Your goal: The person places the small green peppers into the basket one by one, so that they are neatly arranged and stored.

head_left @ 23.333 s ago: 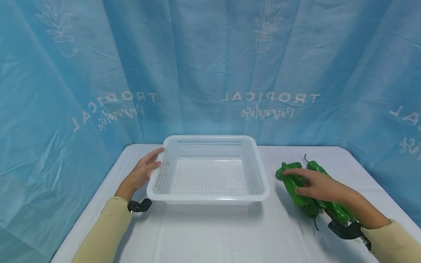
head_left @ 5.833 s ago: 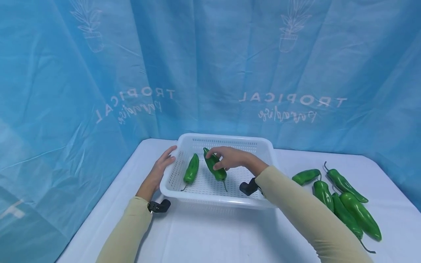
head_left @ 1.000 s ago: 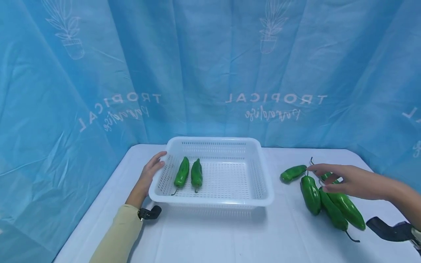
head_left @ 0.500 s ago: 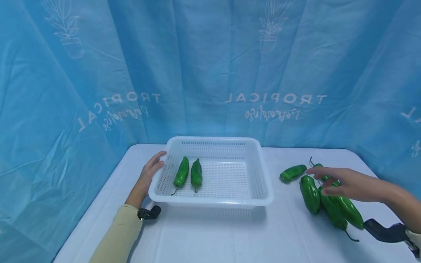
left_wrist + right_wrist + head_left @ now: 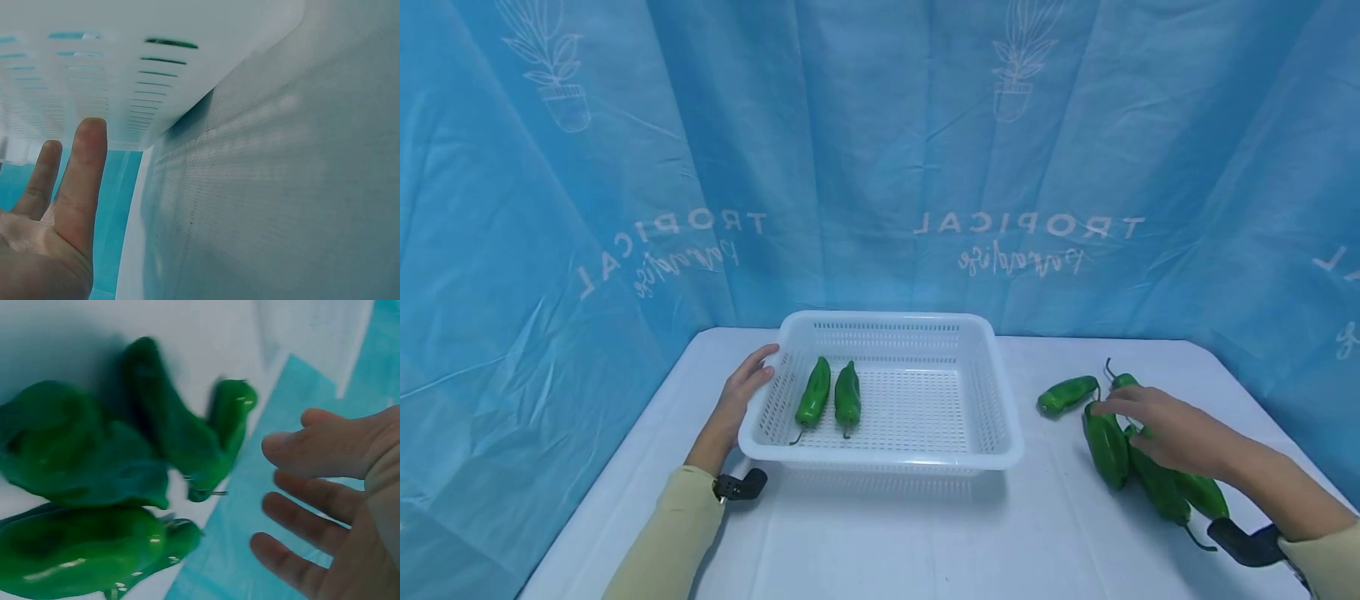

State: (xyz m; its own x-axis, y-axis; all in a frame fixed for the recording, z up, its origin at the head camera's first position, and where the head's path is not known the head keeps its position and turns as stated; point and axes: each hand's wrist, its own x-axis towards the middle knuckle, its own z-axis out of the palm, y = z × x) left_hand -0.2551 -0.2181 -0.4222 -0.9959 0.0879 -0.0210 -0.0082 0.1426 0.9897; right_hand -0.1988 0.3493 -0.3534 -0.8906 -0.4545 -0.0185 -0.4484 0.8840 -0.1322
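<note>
At the near edge, a pale yellow sleeve (image 5: pixel 658 537) comes in from the left and another from the right, each with a black wrist camera (image 5: pixel 741 485) just beyond its cuff. A white cloth covers the tabletop (image 5: pixel 865 542).

On the right, the nearest of the loose green peppers is a long pepper (image 5: pixel 1161 487), its stem pointing toward the near side. Just right of it lies a stout pepper (image 5: pixel 1204 497), partly hidden by the right hand (image 5: pixel 1176 433). That hand is above the group, fingers apart and slightly bent, with hold of nothing; its fingertips are over the far end of a plump pepper (image 5: pixel 1107 450), and whether they touch it I cannot tell.

In the middle, well apart from that group, sits a white basket (image 5: pixel 880 460). Two peppers lie inside on its left half, side by side with a small gap: a slanted pepper (image 5: pixel 813 396) and a straighter pepper (image 5: pixel 847 396). The left hand (image 5: pixel 739 393) is at the basket's left rim, outside it, its fingers loosely extended and not closed round anything.

Farther back on the right, a small pepper (image 5: pixel 1067 394) lies left of the right hand, and a partly covered pepper (image 5: pixel 1124 381) shows just beyond it. A blue curtain (image 5: pixel 880 150) hangs at the far side.
</note>
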